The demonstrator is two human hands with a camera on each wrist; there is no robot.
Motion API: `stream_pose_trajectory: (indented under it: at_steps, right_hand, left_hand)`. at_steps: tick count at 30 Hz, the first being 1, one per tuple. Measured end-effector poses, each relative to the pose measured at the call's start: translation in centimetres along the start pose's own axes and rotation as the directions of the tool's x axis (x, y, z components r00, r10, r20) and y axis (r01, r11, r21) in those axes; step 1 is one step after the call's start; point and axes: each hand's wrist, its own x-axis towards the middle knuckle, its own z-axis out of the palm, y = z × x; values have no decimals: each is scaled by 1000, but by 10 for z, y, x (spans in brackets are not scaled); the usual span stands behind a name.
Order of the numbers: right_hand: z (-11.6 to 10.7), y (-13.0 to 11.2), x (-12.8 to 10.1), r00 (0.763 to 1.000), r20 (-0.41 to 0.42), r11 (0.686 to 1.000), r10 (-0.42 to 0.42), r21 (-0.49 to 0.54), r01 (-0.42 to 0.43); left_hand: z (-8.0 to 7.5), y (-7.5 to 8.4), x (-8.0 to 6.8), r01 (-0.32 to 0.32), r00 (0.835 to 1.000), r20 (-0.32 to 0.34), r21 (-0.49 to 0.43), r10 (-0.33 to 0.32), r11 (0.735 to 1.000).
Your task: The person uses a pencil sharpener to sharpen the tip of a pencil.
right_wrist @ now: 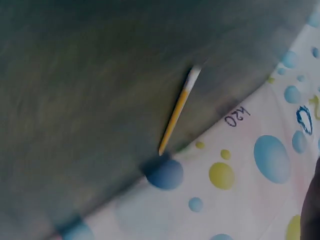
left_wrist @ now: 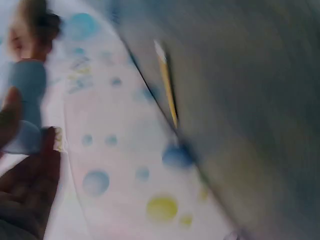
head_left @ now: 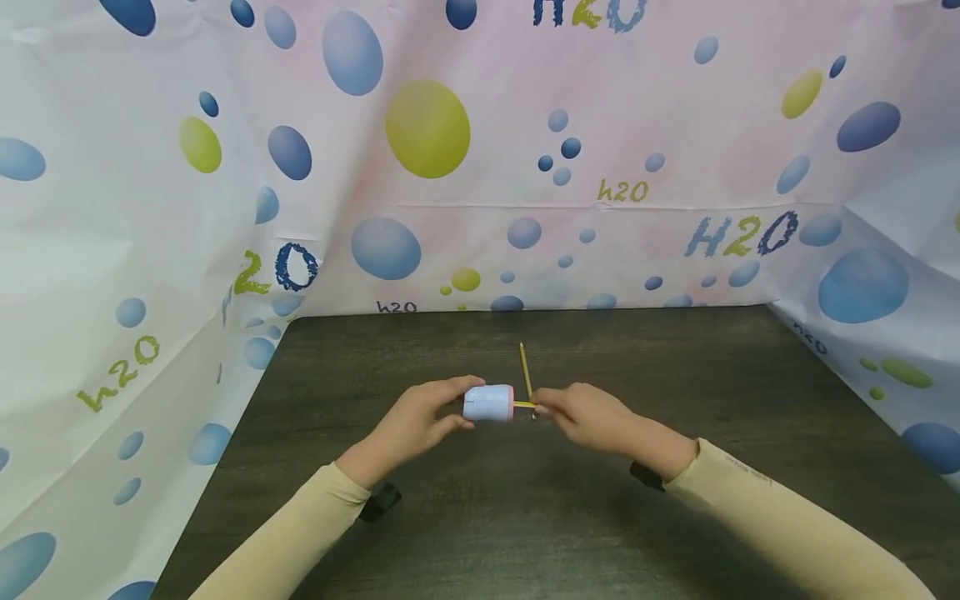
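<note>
My left hand (head_left: 408,423) grips a light blue pencil sharpener (head_left: 486,402) with a pink end, fingers and thumb on its opposite sides. It is held sideways above the table, pink end toward the right. A thin yellow pencil (head_left: 523,405) runs from that end to my right hand (head_left: 592,418), which pinches it; its tip is hidden inside. Behind the hands a second yellow pencil (head_left: 525,371) with a pale end lies on the table. In the blurred left wrist view the sharpener (left_wrist: 29,90) is between the left fingers. The right wrist view shows the lying pencil (right_wrist: 179,112).
The dark wooden table (head_left: 480,525) extends under both arms. A white sheet (head_left: 510,108) printed with blue and green dots and H2O lettering stands at the back and both sides. Dark straps (head_left: 381,502) are on the wrists.
</note>
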Motion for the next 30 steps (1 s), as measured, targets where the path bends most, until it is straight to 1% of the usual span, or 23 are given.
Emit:
stream_pose_trajectory:
  at_steps: [1,2,3,4,5,6,7,8,9,10,11,12,13,15,17,18,19,20,22,25,28,29,30]
  right_hand:
    - [-1,0,1,998,40,993,43,106,-47]
    - [-1,0,1,995,72,978,76,191,-89]
    - [-2,0,2,991,96,959,98,256,-120]
    - [-3,0,2,987,110,946,113,293,-141]
    - [-4,-1,2,987,115,941,115,307,-145]
    - [-5,-2,2,988,107,947,111,292,-137]
    - [-6,-2,2,991,90,957,100,262,-121]
    - [-7,-3,2,994,65,970,92,219,-104]
    - [-8,-4,1,996,36,982,81,167,-86]
    - [-8,-5,0,997,6,991,72,115,-72]
    - [-8,-6,0,998,-22,996,66,68,-64]
    - [-9,-6,-1,997,-44,998,63,26,-62]
    - [-9,-7,-2,996,-65,998,56,-8,-57]
    - [-8,-7,-2,995,-98,997,35,-69,-42]
    - [-7,-6,-3,993,-120,991,-2,-134,-14]
    - [-6,-6,-4,991,-128,985,-25,-172,3]
    - [-5,-5,-4,989,-137,978,-49,-209,19]
    - [-4,-5,-5,987,-143,969,-67,-245,30]
    - [-2,-3,-5,982,-160,950,-101,-308,47]
    - [-1,-2,-6,972,-186,930,-142,-362,66]
    - [-1,-3,-6,954,-215,906,-207,-411,104]
    - [-1,-3,-6,949,-219,899,-225,-422,116]
    - [-2,-4,-6,945,-221,891,-242,-435,126]
  left_hand:
    - [0,0,-1,-64,997,-40,86,68,994]
    - [0,0,-1,-109,990,-72,158,122,981]
    - [0,0,-2,-136,984,-93,183,155,974]
    - [-1,0,-2,-145,981,-106,174,164,974]
    - [-2,0,-3,-136,982,-109,142,152,981]
    - [-3,0,-2,-119,987,-101,72,126,990]
    - [-4,-1,-2,-86,993,-82,-26,84,996]
    - [-6,-1,-2,-45,998,-55,-140,37,989]
    - [-8,-2,-1,8,1000,-19,-265,-14,964]
    - [-10,-3,-1,73,997,22,-373,-69,925]
    - [-12,-4,0,145,990,68,-457,-128,877]
    - [-14,-6,1,217,976,118,-528,-182,821]
    - [-15,-6,2,289,957,169,-568,-234,771]
    - [-16,-8,4,409,913,272,-589,-305,698]
    - [-15,-7,5,495,868,358,-574,-343,652]
    - [-14,-7,6,522,852,392,-577,-347,629]
    - [-13,-6,6,536,842,417,-580,-342,613]
    - [-12,-6,6,541,838,434,-587,-330,602]
    - [-11,-5,7,543,837,449,-608,-313,578]
    - [-10,-5,7,557,829,460,-632,-317,539]
    - [-9,-6,8,569,822,462,-630,-334,528]
    - [-9,-6,8,567,823,456,-628,-338,532]
    - [-9,-6,7,560,828,445,-623,-341,546]
